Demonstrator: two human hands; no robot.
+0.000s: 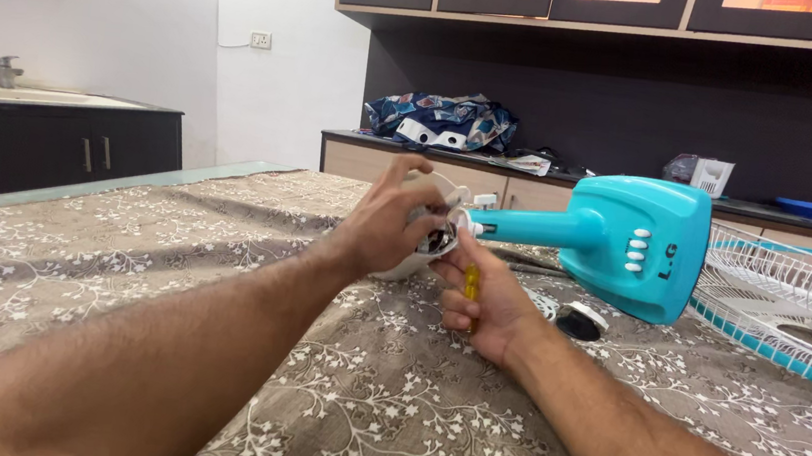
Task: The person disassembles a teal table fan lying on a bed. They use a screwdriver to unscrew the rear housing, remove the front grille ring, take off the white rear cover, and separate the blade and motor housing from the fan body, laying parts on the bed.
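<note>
Left hand (389, 218) clasps the white rounded plastic fan motor housing (421, 250); right hand (480, 304) grips a yellow-handled screwdriver (471, 283) (tip hidden), which might slip and gouge fingers

Home kitchen or dining room: sink with tap (7, 72) upper left, dark base cabinets (82, 149), glass-fronted wall cupboards (611, 0) along top, patterned tablecloth (388, 397) across the foreground table.

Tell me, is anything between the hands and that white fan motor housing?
Nothing visible. The left hand already grips the white motor housing, and the right hand, holding a yellow-handled screwdriver, is right beside it.
</note>
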